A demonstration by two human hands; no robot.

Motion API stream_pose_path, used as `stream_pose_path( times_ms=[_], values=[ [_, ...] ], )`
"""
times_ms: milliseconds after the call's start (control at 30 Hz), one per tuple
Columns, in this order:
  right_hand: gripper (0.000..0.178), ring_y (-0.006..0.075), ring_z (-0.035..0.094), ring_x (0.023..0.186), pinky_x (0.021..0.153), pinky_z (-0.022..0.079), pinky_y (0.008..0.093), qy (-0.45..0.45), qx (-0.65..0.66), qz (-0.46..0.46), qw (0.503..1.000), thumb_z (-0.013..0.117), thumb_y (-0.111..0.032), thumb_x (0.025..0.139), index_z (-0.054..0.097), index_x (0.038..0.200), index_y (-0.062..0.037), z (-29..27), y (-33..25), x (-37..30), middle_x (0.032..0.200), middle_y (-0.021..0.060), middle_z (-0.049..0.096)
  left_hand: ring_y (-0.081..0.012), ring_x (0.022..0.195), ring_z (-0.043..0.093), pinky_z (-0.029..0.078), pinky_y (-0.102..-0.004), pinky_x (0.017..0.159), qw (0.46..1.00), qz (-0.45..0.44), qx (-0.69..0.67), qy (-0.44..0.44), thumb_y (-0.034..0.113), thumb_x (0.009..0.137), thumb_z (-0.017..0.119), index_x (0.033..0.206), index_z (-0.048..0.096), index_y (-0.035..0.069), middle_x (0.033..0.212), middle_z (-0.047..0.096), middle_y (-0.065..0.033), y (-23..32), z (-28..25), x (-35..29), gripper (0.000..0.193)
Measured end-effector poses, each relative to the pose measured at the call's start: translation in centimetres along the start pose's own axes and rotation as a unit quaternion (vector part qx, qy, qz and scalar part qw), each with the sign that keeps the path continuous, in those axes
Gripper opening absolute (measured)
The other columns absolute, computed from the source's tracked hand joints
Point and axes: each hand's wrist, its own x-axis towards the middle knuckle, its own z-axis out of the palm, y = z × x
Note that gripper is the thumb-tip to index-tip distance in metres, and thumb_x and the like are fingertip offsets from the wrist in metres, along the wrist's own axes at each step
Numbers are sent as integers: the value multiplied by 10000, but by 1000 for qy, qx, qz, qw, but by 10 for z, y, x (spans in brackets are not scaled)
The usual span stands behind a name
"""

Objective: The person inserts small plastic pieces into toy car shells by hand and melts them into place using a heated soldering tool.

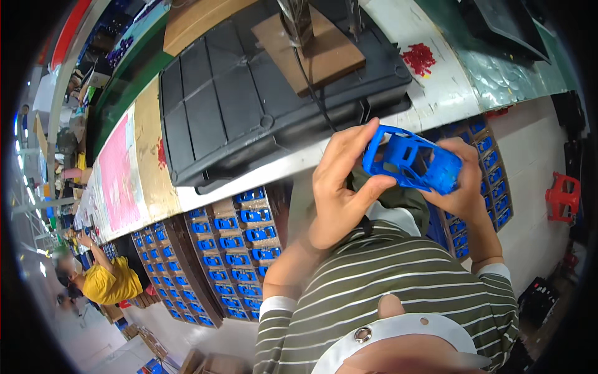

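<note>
A blue plastic toy car body (443, 169) with open window gaps is held up in front of my chest, near the table's front edge. My left hand (336, 181) grips its left end, with the thumb along the lower side and the fingers up at the upper corner. Around the right end is wrapped my right hand (468, 187), its fingers partly hidden behind the shell. Both hands are on this one piece, clear of the tabletop.
A large black plastic bin (212, 106) lies on the white table (240, 182), bearing a brown board (330, 56) with a metal stand. Red bits (418, 58) lie beyond. Trays of blue car bodies (232, 258) stand below. A red stool (562, 196) is at right; a person in yellow (115, 280) works at left.
</note>
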Motion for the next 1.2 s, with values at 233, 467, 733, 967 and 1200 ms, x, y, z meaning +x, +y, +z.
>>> stream_pose_path(
  times_ms=[233, 467, 733, 967, 1200],
  values=[
    [594, 233, 578, 808, 732, 461, 307, -20, -68, 14, 997, 790, -207, 578, 507, 1062, -12, -34, -58, 76, 940, 116, 557, -165, 941, 549, 542, -278, 715, 916, -228, -330, 10, 162, 920, 498, 1344, 333, 3, 1094, 464, -83, 3, 13, 37, 482],
    [661, 154, 579, 917, 739, 499, 256, -18, -104, 47, 993, 778, -220, 569, 484, 1132, -36, -22, -66, 125, 1058, 79, 541, -197, 865, 590, 550, -280, 687, 832, -319, -454, -1, 282, 947, 438, 1172, 437, 15, 997, 503, -62, -5, 6, 66, 349],
    [746, 130, 572, 925, 762, 495, 240, 8, -88, -36, 995, 792, -170, 550, 449, 1199, -39, -10, -61, 158, 1048, 71, 543, -173, 823, 585, 543, -263, 684, 756, -339, -559, 44, 284, 966, 384, 1078, 473, 12, 964, 536, -65, -8, 2, 80, 307],
    [783, 134, 586, 871, 742, 500, 244, 18, -42, 52, 998, 805, -248, 543, 446, 1204, -27, -7, -70, 161, 998, 65, 545, -160, 795, 580, 533, -250, 666, 751, -334, -567, 55, 273, 968, 385, 1055, 483, 7, 938, 536, -56, -6, 0, 80, 296],
    [810, 140, 594, 861, 723, 513, 242, 42, -20, 74, 996, 822, -262, 527, 444, 1201, -17, -3, -72, 164, 983, 56, 536, -146, 765, 579, 513, -234, 646, 755, -329, -564, 54, 281, 961, 408, 1051, 496, 11, 924, 560, -52, -5, -1, 81, 298]
  ],
)
